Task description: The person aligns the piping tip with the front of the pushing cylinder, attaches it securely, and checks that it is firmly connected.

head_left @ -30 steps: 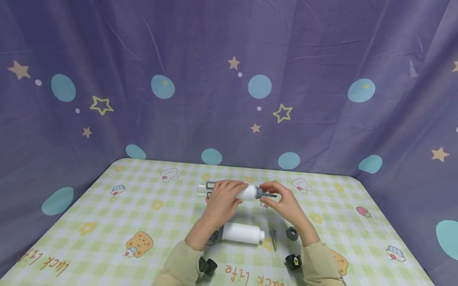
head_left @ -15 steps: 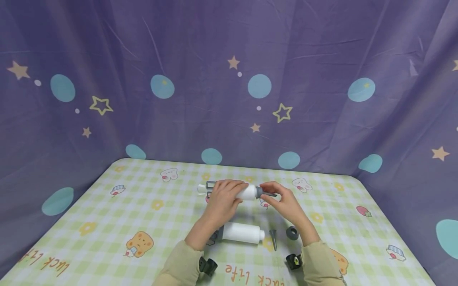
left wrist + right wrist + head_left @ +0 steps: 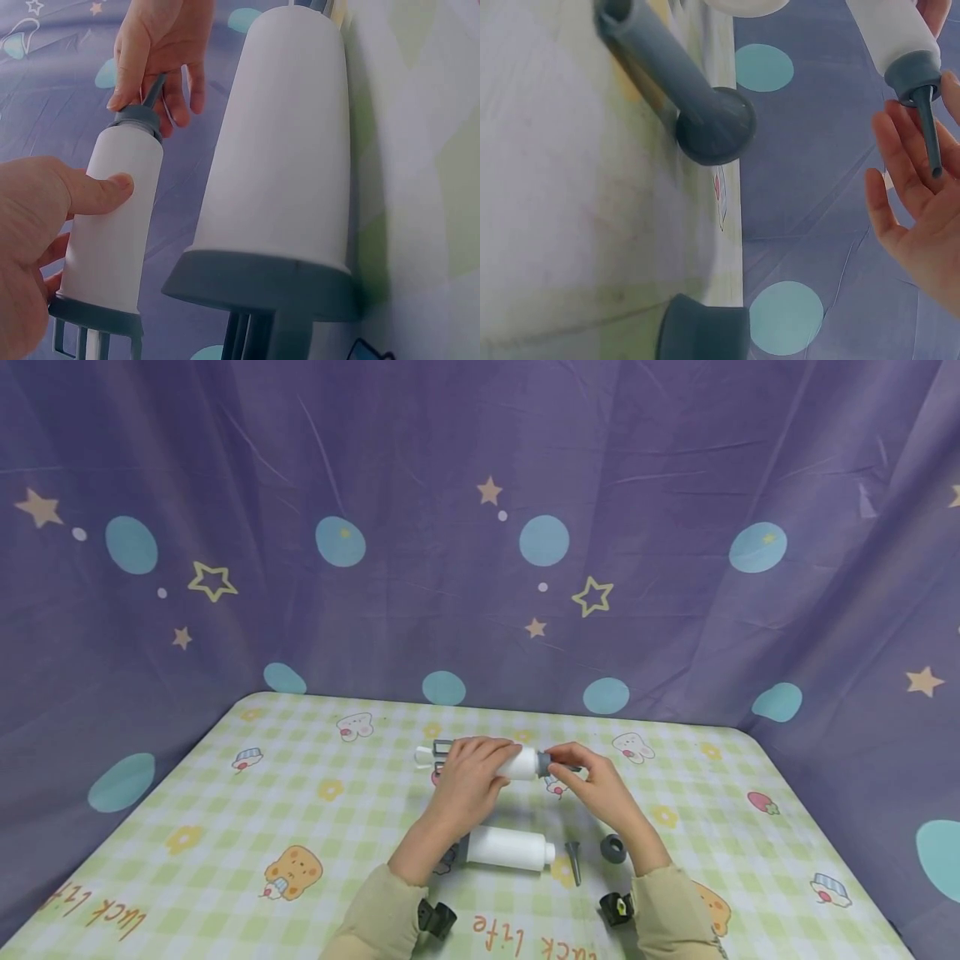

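Note:
A white syringe-like dispenser [image 3: 519, 765] with a grey handle frame is held above the table, lying roughly sideways. My left hand [image 3: 467, 787] grips its white barrel, thumb on the near side in the left wrist view. A grey screw collar [image 3: 913, 73] sits at the barrel's end, and a tapered grey nozzle [image 3: 928, 135] sticks out through it. With thumb and fingertips my right hand [image 3: 597, 779] pinches the collar; the other fingers spread beside the nozzle. Part of the handle and white plunger shows left of my left hand.
Nearer on the table lies a second white dispenser [image 3: 506, 849] with its neck bare. To its right are a loose grey nozzle [image 3: 574, 863] and a grey ring collar [image 3: 612, 849]. A checked cloth [image 3: 225, 827] covers the table; a purple curtain [image 3: 420, 593] hangs behind.
My right thumb has moved forward from beside the nozzle onto the collar, now covering more of the nozzle in the head view. My left hand and the dispenser have stayed put.

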`<act>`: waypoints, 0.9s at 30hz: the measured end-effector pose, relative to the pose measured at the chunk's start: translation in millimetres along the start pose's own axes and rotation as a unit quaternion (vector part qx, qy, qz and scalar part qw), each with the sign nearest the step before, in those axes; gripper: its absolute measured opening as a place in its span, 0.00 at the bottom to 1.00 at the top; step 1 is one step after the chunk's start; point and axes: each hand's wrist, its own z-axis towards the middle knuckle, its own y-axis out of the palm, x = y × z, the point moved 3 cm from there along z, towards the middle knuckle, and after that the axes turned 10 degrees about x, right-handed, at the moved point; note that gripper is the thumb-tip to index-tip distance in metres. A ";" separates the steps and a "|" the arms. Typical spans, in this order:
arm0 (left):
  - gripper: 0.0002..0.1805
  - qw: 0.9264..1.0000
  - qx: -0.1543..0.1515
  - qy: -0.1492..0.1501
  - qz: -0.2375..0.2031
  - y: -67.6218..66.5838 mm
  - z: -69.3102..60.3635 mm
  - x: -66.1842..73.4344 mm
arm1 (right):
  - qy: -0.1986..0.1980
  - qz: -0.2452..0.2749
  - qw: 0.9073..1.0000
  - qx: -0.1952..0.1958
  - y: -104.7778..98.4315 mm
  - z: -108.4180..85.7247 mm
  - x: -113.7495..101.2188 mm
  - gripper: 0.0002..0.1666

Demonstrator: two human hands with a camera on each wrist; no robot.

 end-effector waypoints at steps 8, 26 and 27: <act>0.26 1.000 0.007 0.007 0.002 0.3 -0.8 0.5 | 0.007 -0.021 1.000 0.003 -0.3 -0.9 1.2 0.16; 0.26 1.000 0.002 0.002 0.005 0.0 0.3 -0.9 | -0.068 0.012 0.998 0.013 -1.6 -3.0 -22.6 0.22; 0.26 1.000 0.002 0.002 0.005 0.2 0.3 -0.9 | -0.071 0.009 0.997 0.015 -1.0 -2.3 -18.7 0.22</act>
